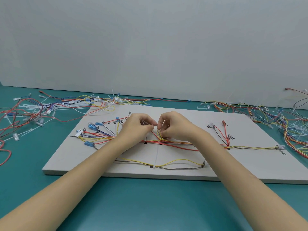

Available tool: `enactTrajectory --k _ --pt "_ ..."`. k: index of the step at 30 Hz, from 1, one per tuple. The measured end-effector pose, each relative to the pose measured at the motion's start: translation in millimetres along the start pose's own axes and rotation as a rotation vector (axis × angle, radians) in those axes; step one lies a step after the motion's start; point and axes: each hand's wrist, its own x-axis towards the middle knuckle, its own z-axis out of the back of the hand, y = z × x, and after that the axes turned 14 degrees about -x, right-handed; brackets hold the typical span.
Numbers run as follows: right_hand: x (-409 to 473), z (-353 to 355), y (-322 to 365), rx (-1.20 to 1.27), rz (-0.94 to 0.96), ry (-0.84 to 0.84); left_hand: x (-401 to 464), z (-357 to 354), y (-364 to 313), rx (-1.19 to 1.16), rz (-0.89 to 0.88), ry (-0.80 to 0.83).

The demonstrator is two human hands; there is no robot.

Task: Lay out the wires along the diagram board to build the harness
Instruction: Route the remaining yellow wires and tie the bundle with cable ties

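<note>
Both hands meet over the middle of the white board (241,165): the left hand (135,126) pinches a thin white strand, the right hand (173,126) pinches a yellow wire (159,135). Beneath them the wires (183,144) run across the board, with loose bundles (30,114) on the green table (150,205).

We see the white diagram board (233,164) lying flat beneath our hands, black marks inked on it. The wire bundle (176,144), red, yellow and orange, runs across it under our right hand (175,125); blue-tipped ends (91,126) fan out beyond our left hand (136,127), whose fingers pinch a thin white strand
</note>
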Motion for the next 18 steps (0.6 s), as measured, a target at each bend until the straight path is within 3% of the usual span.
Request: enactTrajectory --k 8,18 --pt "-14 -11 -8 0.159 0.044 -0.08 -1 -3 0 0.004 0.003 0.013" --pt "-22 -6 -15 0.211 0.02 -0.047 -6 -5 -6 0.095 -0.072 0.091"
